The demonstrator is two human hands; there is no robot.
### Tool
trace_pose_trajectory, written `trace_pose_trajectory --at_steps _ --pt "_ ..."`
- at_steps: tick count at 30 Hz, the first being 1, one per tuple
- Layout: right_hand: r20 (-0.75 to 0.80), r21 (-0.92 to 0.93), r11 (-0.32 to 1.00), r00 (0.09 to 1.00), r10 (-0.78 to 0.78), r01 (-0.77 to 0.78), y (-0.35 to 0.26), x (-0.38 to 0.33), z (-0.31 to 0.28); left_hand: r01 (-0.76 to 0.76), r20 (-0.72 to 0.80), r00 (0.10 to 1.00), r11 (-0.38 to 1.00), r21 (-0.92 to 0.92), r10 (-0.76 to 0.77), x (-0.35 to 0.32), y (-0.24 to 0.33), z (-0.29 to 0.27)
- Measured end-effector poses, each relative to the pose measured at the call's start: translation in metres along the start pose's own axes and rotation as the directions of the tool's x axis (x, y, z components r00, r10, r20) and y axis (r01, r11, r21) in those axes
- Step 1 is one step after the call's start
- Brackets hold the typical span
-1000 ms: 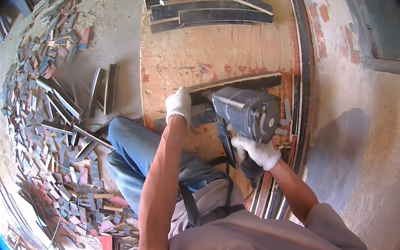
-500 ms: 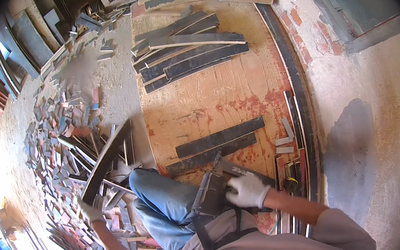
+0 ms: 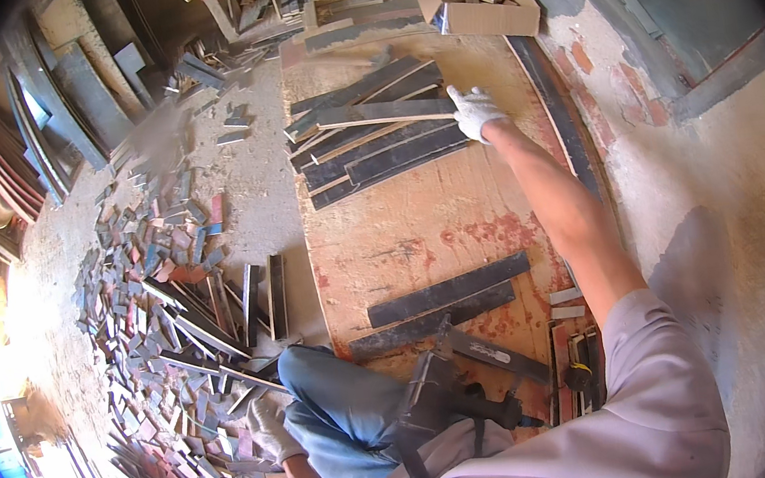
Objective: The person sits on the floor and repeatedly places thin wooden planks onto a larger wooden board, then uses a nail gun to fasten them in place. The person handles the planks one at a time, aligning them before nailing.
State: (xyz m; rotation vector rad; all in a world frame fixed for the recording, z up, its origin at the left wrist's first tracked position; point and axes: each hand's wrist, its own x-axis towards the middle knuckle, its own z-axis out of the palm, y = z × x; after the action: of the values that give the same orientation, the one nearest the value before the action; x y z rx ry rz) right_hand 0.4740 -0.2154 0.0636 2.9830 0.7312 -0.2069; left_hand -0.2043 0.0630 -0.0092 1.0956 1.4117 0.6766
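My right hand (image 3: 479, 114), in a white glove, reaches far forward and closes on the right end of a dark wooden strip (image 3: 386, 112). That strip lies on top of a stack of similar strips (image 3: 411, 161); the glove hides its end. My left hand (image 3: 274, 429), also gloved, hangs low beside my left knee over the scrap pile, holding nothing, fingers loosely apart. By my lap rests a black nail gun (image 3: 492, 352), untouched by either hand. Two dark strips (image 3: 446, 290) lie side by side on the worn wooden board (image 3: 418, 220) in front of me.
Small wood offcuts (image 3: 148, 315) heap along my left, with longer dark strips (image 3: 277, 295) beside them. A cardboard box (image 3: 494, 23) of scraps stands at the far right. Boards (image 3: 83, 94) lean at the back left. The plastered wall (image 3: 660, 167) runs along my right.
My right hand has left the nail gun and reached forward to the stack. My left hand has let go of a dark strip by the scrap pile and drawn back toward my knee.
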Motion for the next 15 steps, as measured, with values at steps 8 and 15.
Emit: trace_pose_trajectory --at_steps 8,15 --pt "-0.411 0.092 0.909 0.847 -0.338 0.408 -0.033 -0.120 0.039 -0.298 0.220 0.942 0.935 0.191 0.255 -0.024 0.047 0.090" --pt "-0.239 0.029 0.838 0.818 -0.523 0.544 -0.050 -0.216 0.081 -0.509 0.428 0.829 0.803 0.311 0.360 -0.046 0.046 0.204"
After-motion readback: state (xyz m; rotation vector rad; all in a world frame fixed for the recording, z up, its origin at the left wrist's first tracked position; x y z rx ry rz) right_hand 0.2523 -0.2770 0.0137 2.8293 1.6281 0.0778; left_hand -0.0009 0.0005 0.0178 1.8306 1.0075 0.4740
